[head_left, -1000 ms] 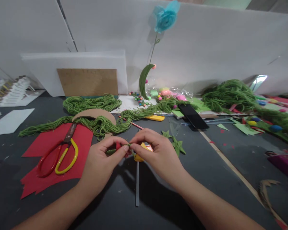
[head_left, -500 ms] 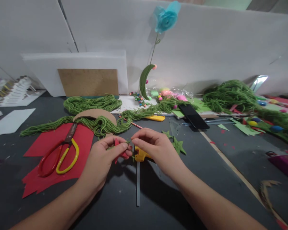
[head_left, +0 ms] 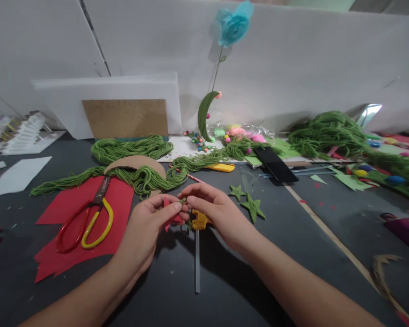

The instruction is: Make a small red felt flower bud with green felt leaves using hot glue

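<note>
My left hand point(head_left: 141, 227) is closed, thumb against fingers, on a small pointed red paper piece point(head_left: 171, 220), perhaps a star, with a little green yarn point(head_left: 182, 200) at its tip. Fingertips of my right hand point(head_left: 218, 211) pinch together at that yarn, almost touching the left fingers. Below them lies a yellow glue gun point(head_left: 199, 220), partly covered by the right hand, with a long grey glue stick point(head_left: 197, 263) pointing toward me. To the right rest two yarn-covered green stars, a larger one point(head_left: 253, 208) and a smaller one point(head_left: 237, 192).
Scissors point(head_left: 100, 200) with red and yellow handles lie on red paper point(head_left: 122, 227) at left. Behind are green yarn point(head_left: 132, 149), a cardboard piece point(head_left: 139, 162), a yellow cutter point(head_left: 221, 168) and a black phone point(head_left: 276, 164). A blue flower point(head_left: 235, 27) stands against the white wall.
Both hands stay close together; the right fingers have shifted slightly left and down against the left fingertips. The camera view has moved a little, and the smaller green star shows more fully.
</note>
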Tool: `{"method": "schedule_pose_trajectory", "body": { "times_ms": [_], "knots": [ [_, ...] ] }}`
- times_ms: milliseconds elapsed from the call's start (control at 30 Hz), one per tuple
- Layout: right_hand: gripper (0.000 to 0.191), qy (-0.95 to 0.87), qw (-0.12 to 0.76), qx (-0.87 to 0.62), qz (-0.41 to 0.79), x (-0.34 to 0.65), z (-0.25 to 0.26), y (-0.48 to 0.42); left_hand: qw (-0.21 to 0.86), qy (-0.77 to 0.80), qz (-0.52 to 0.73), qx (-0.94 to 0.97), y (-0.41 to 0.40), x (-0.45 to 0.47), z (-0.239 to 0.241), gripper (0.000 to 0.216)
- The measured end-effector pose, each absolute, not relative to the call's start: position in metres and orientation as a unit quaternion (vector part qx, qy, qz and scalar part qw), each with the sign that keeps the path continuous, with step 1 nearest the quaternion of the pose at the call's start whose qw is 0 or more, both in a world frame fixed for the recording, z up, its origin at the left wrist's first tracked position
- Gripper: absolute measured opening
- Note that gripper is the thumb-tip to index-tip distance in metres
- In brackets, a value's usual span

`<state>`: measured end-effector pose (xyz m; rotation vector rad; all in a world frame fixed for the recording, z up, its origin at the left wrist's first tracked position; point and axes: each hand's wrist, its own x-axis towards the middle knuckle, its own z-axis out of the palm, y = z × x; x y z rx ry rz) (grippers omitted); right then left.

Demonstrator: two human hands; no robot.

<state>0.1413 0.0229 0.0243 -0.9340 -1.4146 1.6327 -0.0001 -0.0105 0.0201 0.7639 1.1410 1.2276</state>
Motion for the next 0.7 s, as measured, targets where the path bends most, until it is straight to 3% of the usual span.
{"method": "schedule_pose_trajectory", "body": {
  "times_ms": [167,400,700],
  "knots": [
    [0.013,-0.552,0.379,-0.37,0.644,0.138,0.02,0.019,0.586,0.482,0.556,0.339,-0.009,0.0,0.017,0.005],
    [0.007,-0.704,0.435,-0.433,0.357,0.134,0.015,0.016,0.611,0.467,0.57,0.291,-0.007,0.002,0.011,0.004],
    [0.008,-0.779,0.411,-0.426,0.207,0.137,0.011,0.017,0.647,0.471,0.551,0.236,-0.006,0.004,0.006,0.005]
  ]
}}
